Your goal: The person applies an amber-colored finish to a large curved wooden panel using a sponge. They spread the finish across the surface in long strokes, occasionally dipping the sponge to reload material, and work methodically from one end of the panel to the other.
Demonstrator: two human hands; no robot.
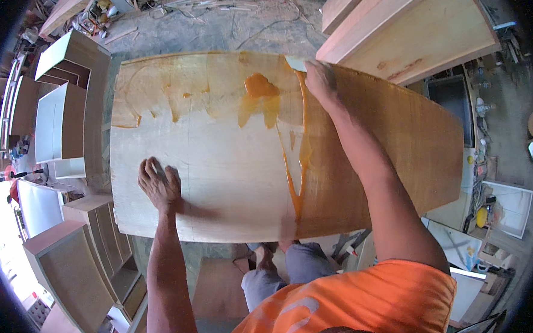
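Note:
A wide plywood panel (219,193) lies in front of me, pale at the lower left and coated amber on the right and along the far part. A thick puddle of orange liquid (261,86) sits right of its middle, with dripping streaks beside it. My right hand (321,82) grips a pale, flat spreader (294,63) at the panel's far edge, where a wet orange trail runs down toward the near edge. My left hand (160,183) rests on the bare pale wood at the left, fingers apart and bent, holding nothing.
Pale cabinet boxes (59,123) and unfinished wooden carcasses (67,279) stand along the left. A large wooden box (428,37) is at the back right. Scrap wood and cords lie on the dusty floor (199,31) beyond the panel. Assorted items crowd the right side.

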